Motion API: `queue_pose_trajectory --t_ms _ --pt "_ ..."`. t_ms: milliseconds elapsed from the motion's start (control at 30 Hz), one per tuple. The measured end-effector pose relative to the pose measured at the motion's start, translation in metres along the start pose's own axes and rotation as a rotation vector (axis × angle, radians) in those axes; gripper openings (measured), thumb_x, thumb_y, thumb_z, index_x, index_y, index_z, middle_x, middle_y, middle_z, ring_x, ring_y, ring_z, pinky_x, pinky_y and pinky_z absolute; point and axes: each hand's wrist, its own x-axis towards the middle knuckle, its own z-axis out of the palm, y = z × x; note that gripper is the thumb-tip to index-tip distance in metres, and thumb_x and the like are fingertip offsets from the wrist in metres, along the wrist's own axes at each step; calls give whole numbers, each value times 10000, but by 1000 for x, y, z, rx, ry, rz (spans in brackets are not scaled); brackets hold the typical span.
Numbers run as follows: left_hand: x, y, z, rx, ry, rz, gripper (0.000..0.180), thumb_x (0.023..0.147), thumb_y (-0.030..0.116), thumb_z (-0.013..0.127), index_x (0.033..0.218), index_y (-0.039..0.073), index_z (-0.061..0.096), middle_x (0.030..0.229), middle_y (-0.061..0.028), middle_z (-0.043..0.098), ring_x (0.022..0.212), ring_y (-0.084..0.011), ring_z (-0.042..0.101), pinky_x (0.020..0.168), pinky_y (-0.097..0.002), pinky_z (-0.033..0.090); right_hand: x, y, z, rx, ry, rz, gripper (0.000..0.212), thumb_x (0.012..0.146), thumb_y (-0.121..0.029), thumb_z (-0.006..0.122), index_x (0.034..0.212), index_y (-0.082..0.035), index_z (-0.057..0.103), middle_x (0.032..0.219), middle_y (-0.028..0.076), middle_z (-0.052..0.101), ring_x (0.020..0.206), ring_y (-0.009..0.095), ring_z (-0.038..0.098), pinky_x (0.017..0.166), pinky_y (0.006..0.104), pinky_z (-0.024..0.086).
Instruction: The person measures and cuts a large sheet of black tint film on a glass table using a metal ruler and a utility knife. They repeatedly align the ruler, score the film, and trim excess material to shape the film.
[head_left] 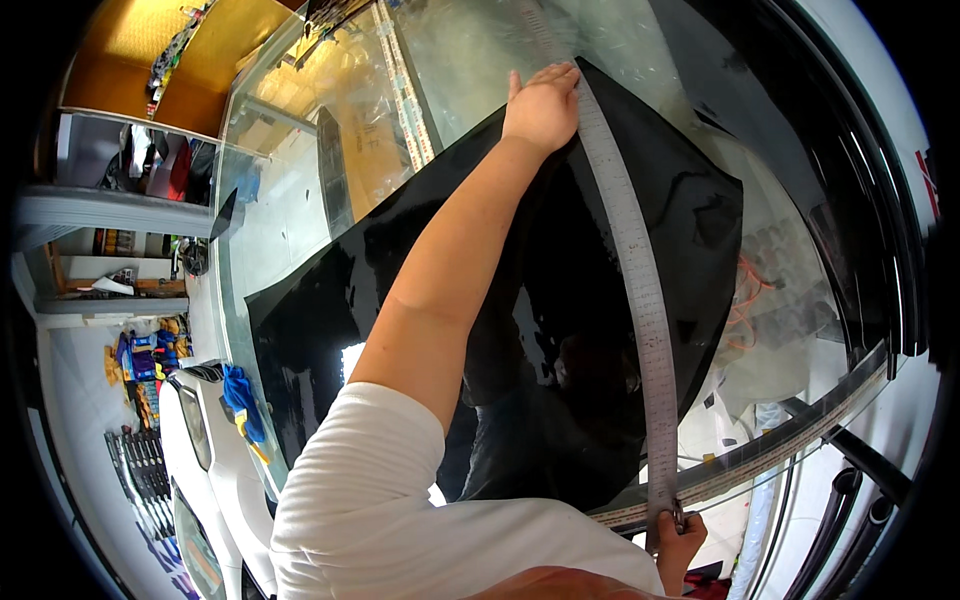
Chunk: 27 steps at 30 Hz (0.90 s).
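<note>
**Long grey metal ruler (632, 258) across glossy black sheet (555, 370)**

Ruler spans upper centre to lower right, sheet mid-frame on clear glass tabletop (285, 235). Left hand (543, 105), upper centre: palm down, thumb spread, fingertips at ruler edge. Right hand (680, 545), lower right: fingers closed on ruler's near end.

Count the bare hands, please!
2: the bare left hand at the far edge of the glossy black sheet, the bare right hand at the near end of the long grey metal ruler.
</note>
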Motion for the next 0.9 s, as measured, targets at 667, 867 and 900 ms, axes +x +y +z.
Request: queue_pose_trajectory --t_ms 667,867,900 --pt "4 -7 15 72 28 59 368 920 213 413 1257 163 551 1359 -1 489 1299 -176 397 1086 -547 237 5 9 5 -21 20 -24 228 687 -93 722 810 26 572 714 37 572 618 108 487 551 279 417" --pt "10 -12 8 57 20 94 362 882 263 475 1217 173 578 1336 -7 516 1267 -182 442 1086 -598 181 11 8 6 -14 5 -18 238 673 -93 739 826 20 597 714 35 583 637 109 509 586 273 440" --pt "14 -12 2 95 -97 77 428 843 362 522 1215 157 578 1346 -23 505 1267 -202 442 1089 -603 155 12 7 9 18 15 -11 259 669 -102 755 850 23 618 721 32 594 641 112 517 591 272 443"
